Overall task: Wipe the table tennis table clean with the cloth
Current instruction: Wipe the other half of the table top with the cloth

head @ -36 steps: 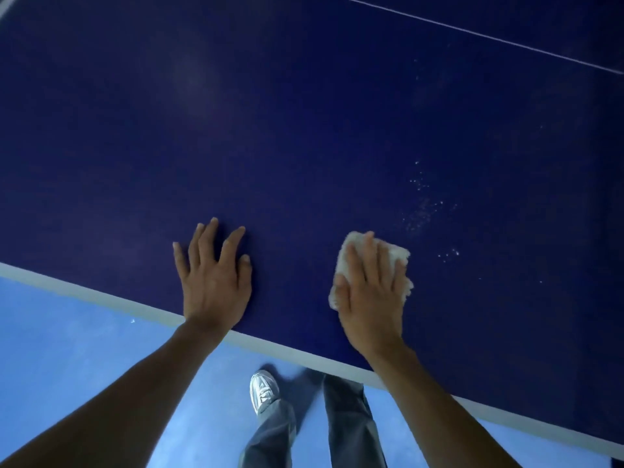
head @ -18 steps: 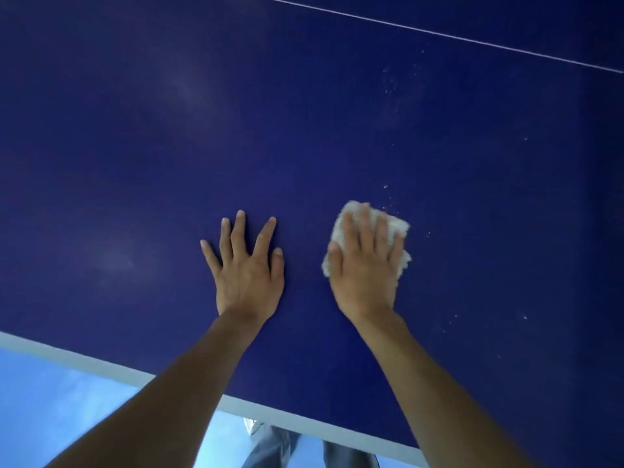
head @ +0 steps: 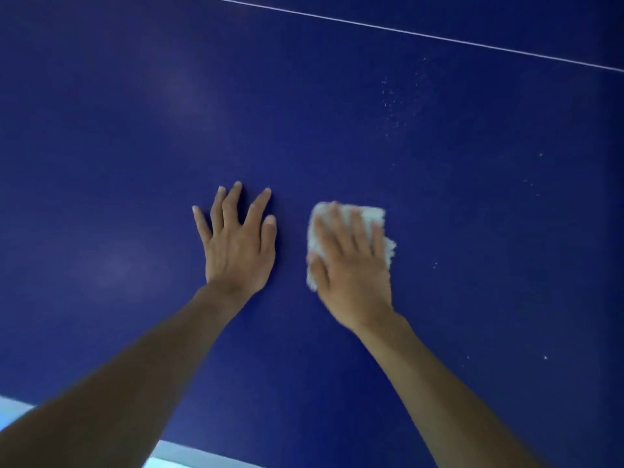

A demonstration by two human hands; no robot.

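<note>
Dark blue counter [head: 135, 130] fills pretty much the whole frame, with a thin white line [head: 405, 32] running across the top and sloping down to the right. Cloth [head: 373, 216] is white and fluffy, bunched up a bit right of centre, lying on the counter. Right hand [head: 354, 268] is pressed on top of it, palm down, fingers straight and slightly spread, so the grip is wide and not curled round anything. The cloth pokes out past the fingertips and on both sides of the hand. That hand and the cloth are blurry. Left hand [head: 238, 249] is just beside it to the left, apart from the cloth, flat on the bare counter with fingers fanned out, grip wide too. Little white specks [head: 391, 103] are scattered in the upper right, with a few more down the right side. Pale edge [head: 209, 456] of the counter shows at the bottom left, partly behind the left forearm
</note>
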